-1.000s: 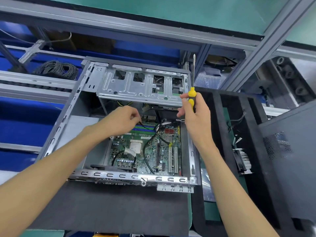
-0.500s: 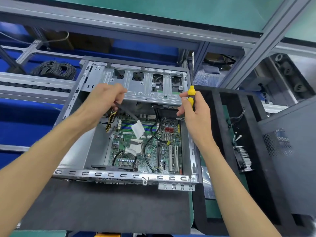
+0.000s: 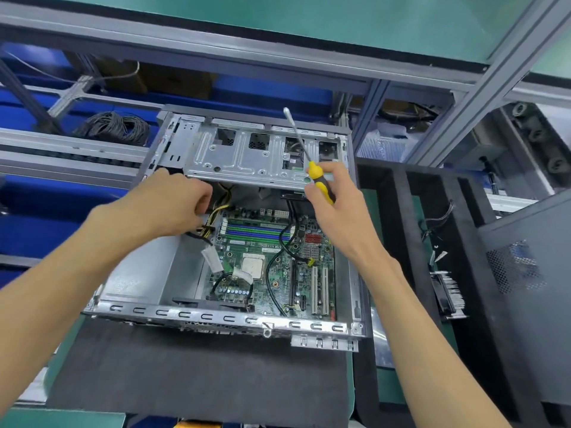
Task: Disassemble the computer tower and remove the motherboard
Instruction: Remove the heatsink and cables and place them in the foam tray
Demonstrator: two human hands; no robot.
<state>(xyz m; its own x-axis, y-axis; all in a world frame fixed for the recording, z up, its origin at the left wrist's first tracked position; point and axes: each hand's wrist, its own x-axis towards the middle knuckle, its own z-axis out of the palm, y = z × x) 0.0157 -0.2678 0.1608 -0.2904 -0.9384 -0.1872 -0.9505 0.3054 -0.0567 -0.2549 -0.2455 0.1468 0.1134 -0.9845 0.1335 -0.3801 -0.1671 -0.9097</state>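
Green motherboard [image 3: 272, 261] lies flat in the floor of the open case [image 3: 222, 316], which sits on a dark mat [image 3: 197, 375] at the tabletop's near edge; its long axis runs away from the person. Both hands hover over the board's far end. The left hand [image 3: 173, 202], nearer the loose yellow-black cable [image 3: 213, 217] at the far-left corner, curls round that cable. The right hand [image 3: 333, 205] grips a screwdriver [image 3: 318, 177], tip up, clear of the board.
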